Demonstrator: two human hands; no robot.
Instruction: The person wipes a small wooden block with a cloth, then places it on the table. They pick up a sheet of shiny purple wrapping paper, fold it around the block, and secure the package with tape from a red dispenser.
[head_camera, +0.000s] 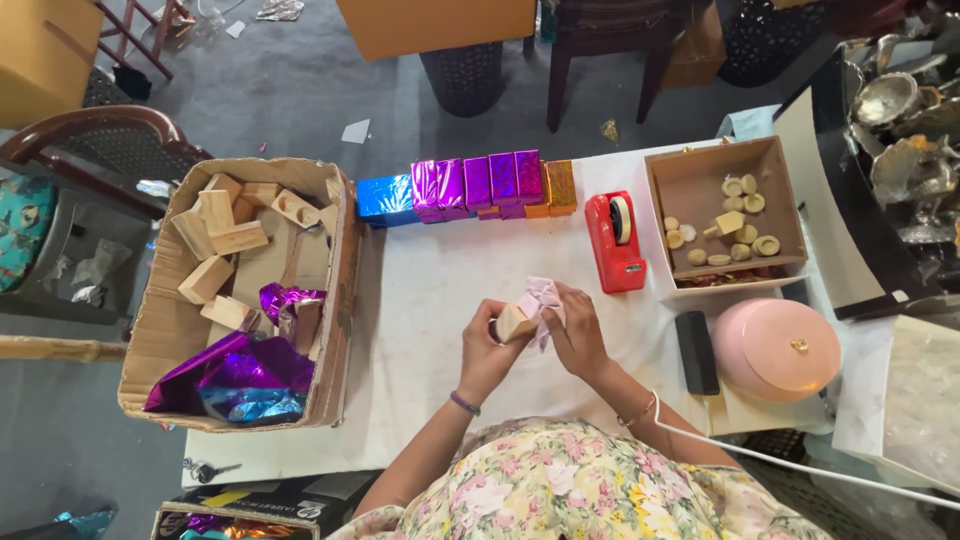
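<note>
Two hands meet over the white-covered bench beside a big cardboard box of wooden blocks — the left hand has its grip clenched on a small pale wooden block, the right hand pinching a crumpled pink wrapping sheet against it.

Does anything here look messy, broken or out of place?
Mostly tidy. The cardboard box of wooden blocks on the left has torn, sagging walls, with shiny purple foil crumpled loosely inside. Paper scraps litter the grey floor beyond the table.
</note>
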